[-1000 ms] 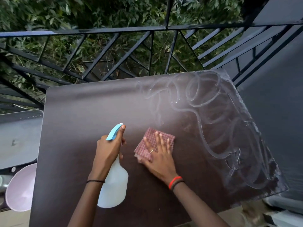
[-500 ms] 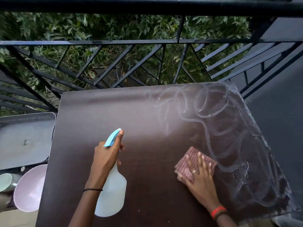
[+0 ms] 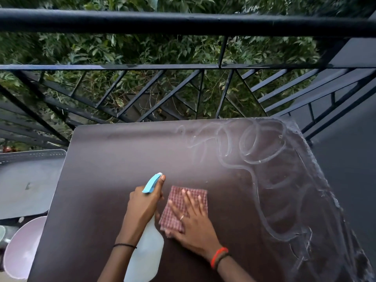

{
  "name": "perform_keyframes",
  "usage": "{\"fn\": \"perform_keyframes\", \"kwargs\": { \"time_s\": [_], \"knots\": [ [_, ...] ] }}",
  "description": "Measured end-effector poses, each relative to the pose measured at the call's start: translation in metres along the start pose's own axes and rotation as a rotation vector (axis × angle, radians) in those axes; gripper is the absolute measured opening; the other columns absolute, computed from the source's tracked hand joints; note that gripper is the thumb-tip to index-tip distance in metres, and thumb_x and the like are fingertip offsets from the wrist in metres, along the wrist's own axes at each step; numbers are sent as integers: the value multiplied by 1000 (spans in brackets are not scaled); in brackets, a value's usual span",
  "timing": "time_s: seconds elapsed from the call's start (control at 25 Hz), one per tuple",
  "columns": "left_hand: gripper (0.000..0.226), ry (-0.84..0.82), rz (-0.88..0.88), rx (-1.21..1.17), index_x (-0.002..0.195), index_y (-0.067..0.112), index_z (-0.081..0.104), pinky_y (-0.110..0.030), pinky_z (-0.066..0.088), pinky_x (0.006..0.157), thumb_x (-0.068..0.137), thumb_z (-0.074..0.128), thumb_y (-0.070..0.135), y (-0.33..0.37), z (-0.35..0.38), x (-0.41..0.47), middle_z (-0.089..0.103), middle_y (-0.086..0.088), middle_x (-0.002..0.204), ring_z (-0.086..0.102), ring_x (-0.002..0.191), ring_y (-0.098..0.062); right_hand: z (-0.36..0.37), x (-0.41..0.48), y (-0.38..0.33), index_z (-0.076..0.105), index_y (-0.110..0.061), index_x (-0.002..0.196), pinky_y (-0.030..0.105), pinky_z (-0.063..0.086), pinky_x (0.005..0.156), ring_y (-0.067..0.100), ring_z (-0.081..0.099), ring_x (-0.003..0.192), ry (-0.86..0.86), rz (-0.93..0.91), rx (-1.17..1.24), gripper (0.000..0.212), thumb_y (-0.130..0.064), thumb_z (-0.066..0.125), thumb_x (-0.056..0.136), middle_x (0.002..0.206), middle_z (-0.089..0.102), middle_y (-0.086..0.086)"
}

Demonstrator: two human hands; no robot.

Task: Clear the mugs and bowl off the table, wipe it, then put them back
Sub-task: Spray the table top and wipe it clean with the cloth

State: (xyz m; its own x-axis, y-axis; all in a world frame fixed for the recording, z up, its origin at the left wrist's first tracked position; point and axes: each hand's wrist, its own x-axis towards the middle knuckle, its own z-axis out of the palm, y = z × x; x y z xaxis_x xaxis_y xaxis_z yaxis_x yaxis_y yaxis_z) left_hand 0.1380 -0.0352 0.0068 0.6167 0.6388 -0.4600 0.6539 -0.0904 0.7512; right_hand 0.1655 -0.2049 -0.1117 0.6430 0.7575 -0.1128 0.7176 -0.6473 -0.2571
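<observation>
Nearest to us, by the near edge of the tabletop (image 3: 114,159), the left hand (image 3: 143,208) is wrapped round the neck of a spray bottle (image 3: 147,257). Its forefinger lies along the blue trigger. The bottle stands upright, ready, we judge, for a further spray.

Just beside it, the right hand (image 3: 195,224) lies flat on a checked cloth (image 3: 175,200). The fingers (image 3: 191,202) are straight and spread, pressing the cloth down, not pinching it. That flat press suits wiping, which we take to be the step in hand.

A pale bowl (image 3: 20,241) sits off the tabletop, lower down, beyond its near left corner, set aside for the wiping. A sliver of something shows at the frame edge beside it; we cannot tell whether it is a mug.

Looping wet streaks (image 3: 262,157) run from the far right corner down the right edge. The left half looks dry, so we judge the wiping part done. Putting the things back remains.

Beyond the far edge stands a black railing (image 3: 183,22), with foliage behind it.
</observation>
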Motion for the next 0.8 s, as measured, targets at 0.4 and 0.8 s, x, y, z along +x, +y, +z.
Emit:
{"fn": "perform_keyframes", "kwargs": {
  "time_s": [0.4, 0.8],
  "knots": [
    [73, -84, 12, 48, 79, -4, 67, -42, 59, 69, 87, 50, 67, 61, 85, 40, 72, -18, 68, 63, 41, -24, -35, -24, 122, -3, -47, 148, 46, -5, 116, 18, -14, 146, 11, 296, -26, 76, -81, 19, 83, 159, -12, 3],
    [72, 52, 14, -4, 72, -8, 66, -35, 56, 64, 90, 52, 61, 82, 96, 68, 69, -20, 59, 65, 50, -28, -36, -8, 130, 9, -39, 151, 43, -14, 116, 24, -7, 146, 39, 300, -21, 76, -76, 24, 86, 160, 2, 11]
  ]
}}
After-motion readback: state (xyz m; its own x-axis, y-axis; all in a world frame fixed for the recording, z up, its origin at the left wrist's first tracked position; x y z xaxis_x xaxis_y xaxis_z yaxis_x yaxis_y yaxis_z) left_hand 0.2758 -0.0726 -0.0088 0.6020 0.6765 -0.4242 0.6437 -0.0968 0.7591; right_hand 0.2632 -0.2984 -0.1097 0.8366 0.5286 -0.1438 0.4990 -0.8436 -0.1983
